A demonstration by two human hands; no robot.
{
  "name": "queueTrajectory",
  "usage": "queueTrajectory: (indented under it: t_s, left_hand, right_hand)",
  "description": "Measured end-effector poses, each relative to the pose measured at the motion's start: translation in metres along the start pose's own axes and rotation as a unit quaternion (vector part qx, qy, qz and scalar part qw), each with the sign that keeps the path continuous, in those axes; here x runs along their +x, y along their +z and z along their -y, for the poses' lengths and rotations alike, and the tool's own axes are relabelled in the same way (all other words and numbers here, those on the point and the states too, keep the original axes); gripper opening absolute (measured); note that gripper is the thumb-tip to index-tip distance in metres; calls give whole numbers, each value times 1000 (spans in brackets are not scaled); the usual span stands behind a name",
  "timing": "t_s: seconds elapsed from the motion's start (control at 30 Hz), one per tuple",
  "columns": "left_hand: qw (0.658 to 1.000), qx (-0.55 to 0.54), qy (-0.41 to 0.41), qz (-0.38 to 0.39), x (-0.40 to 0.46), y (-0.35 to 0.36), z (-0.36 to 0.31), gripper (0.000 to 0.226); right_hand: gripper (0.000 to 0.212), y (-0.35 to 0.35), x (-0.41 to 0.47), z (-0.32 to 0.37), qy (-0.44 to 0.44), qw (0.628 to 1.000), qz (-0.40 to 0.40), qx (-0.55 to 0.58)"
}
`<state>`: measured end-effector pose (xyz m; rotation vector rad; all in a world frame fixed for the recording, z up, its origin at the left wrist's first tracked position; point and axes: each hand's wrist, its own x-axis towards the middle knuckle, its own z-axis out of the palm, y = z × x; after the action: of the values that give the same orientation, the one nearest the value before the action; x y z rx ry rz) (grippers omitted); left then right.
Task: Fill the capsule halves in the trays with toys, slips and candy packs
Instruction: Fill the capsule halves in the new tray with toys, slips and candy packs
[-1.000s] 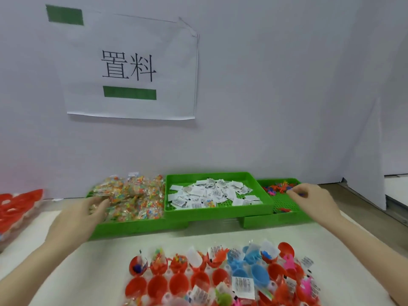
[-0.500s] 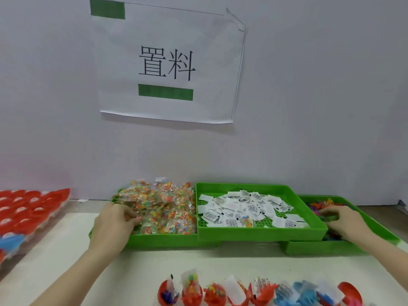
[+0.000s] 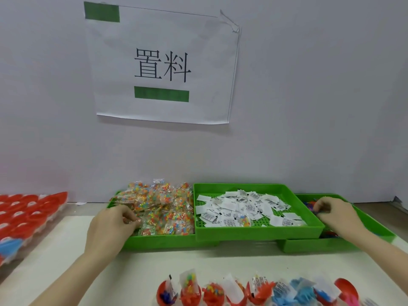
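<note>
Both hands have dug deeper into the green plastic trays.
Left hand (image 3: 110, 228) pinches clear crinkly candy packs (image 3: 161, 208); right hand (image 3: 335, 214) curls over small bright plastic toys (image 3: 309, 204) (grip hidden).

Pale cream flat work table (image 3: 220, 261) fills the lower frame. At centre, three green plastic trays stand on it in a row: left tray (image 3: 159, 240), middle tray (image 3: 254, 234) and right tray (image 3: 309, 246), the middle one overlapping its neighbours. At the left edge lies a clear-wrapped stack of red plastic capsule halves (image 3: 26, 215). Along the bottom edge stands a row of red and blue filled capsule halves (image 3: 254, 292).
</note>
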<state>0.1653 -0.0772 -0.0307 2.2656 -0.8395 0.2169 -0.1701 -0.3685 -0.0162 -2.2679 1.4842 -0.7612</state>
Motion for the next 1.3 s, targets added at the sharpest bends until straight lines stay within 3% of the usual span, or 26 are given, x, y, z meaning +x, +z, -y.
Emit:
queueTrajectory:
  t_s: [0.03,0.13,0.23,0.33,0.43,0.53,0.63,0.83,0.93,1.07,1.2,1.3]
  left_hand:
    - [1000,14,3,2,1,1,0,13]
    - [992,120,7,41,6,5,1,40]
    - [978,193,-10,75,9,4,-1,39]
    - [982,181,-7,57,9,4,1,32]
    - [995,102,1,-10,2,4,0,21]
    - [997,40,-13,-59,-7,3,-2,13]
    - [995,45,-37,-85,-13,2,-4,11]
    - [991,76,-51,-94,-17,-3,-12,21]
    - [989,-1,-29,-146,-23,-7,-16,13]
    - [963,-196,-54,-175,-37,-15,-26,5]
    - [929,-314,-111,-162,-52,-20,-33,16]
    - [892,-398,-152,-149,-59,-23,-32,10]
  right_hand:
    - [27,-2,-1,0,14,1000,-15,2]
    - [15,-8,-4,0,31,999,-36,-14]
    - [37,-12,-4,-2,44,998,-34,-25]
    - [21,-14,-5,1,34,998,-51,-32]
    - [16,-15,-6,11,19,997,-67,28]
    - [29,-17,-9,28,-1,990,-106,90]
    - [31,-18,-15,48,-17,987,-98,130]
    - [55,-8,-24,75,-67,996,-18,53]
    - [46,3,-26,83,-93,994,44,25]
    - [25,19,-30,95,-133,983,127,12]
    - [36,30,-34,104,-143,974,175,-12]
    - [57,33,-35,107,-144,968,206,-21]
